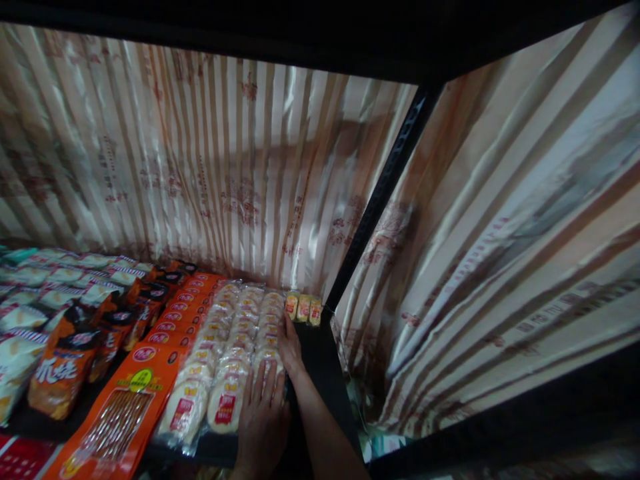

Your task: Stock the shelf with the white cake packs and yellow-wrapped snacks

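In the head view, the third row of clear-wrapped round cakes (270, 321) lies on a dark shelf (323, 360), its long axis running from the near edge to the far side. Your left hand (264, 415) is at its near end, palm down, fingers extended and slightly apart over the nearest packs, released rather than closed on anything. Your right hand (291, 348) is farther in, laid along the row's right side with the fingers pointing to the far end; it looks unclenched, pressed to the packs rather than wrapped around them. The left is therefore nearer the row's near end, the right nearer its far end.

On the left, the middle row of cakes (227, 402) sits right beside this one, so that side is tight. Beyond it come the left row of cakes (184, 408), orange packs (143, 363) and black-and-orange bags (65, 370). Three small yellow packets (303, 309) stand at the far end, just past your right fingertips.

On the right, dark shelf surface stretches beside your right forearm, giving it side room as far as the striped curtain (450, 220). The black post (380, 193) rises at the far right corner, and a dark beam (300, 40) crosses overhead.
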Demonstrator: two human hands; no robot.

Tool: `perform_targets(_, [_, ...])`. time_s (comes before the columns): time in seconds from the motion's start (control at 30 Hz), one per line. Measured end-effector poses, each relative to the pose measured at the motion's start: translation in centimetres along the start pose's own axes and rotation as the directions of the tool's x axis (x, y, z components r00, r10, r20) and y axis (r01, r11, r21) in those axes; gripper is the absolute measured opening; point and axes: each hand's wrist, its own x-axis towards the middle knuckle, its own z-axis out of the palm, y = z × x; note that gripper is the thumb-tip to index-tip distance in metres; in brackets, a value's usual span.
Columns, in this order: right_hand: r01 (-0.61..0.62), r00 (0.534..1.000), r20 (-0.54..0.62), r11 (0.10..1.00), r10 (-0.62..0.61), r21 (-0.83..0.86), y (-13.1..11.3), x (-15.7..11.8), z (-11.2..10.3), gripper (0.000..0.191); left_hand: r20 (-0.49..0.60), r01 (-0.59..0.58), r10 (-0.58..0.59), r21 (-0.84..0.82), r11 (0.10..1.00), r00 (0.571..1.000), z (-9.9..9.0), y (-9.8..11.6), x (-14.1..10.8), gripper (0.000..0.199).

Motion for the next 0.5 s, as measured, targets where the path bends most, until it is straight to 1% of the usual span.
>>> perform_targets(0.17, [-0.008, 1.0, 0.001, 1.0, 0.008, 0.011, 0.19, 0.2, 0.43, 0.059, -0.017, 0.001, -0.001, 0.018, 1.0, 1.0, -0.04, -0.03, 0.11, 0.039])
perform_targets(0.3, [0.013, 1.0, -0.006, 1.0, -0.013, 0.027, 0.45, 0.44, 0.7, 0.06, -0.013, 0.006, -0.006, 0.014, 1.0, 1.0, 0.16, -0.15, 0.01, 0.04])
perform_targets(0.4, [0.03, 1.0, -0.005, 0.999, -0.03, 0.036, 0.45, 0.51, 0.63, 0.062, -0.012, 0.01, -0.01, -0.011, 1.0, 1.0, 0.44, -0.19, -0.14, 0.039])
perform_targets(0.5, [0.035, 0.999, -0.007, 0.998, -0.035, 0.044, 0.17, 0.47, 0.32, 0.06, -0.025, 0.021, -0.021, -0.014, 1.0, 0.999, 0.51, -0.15, -0.16, 0.039])
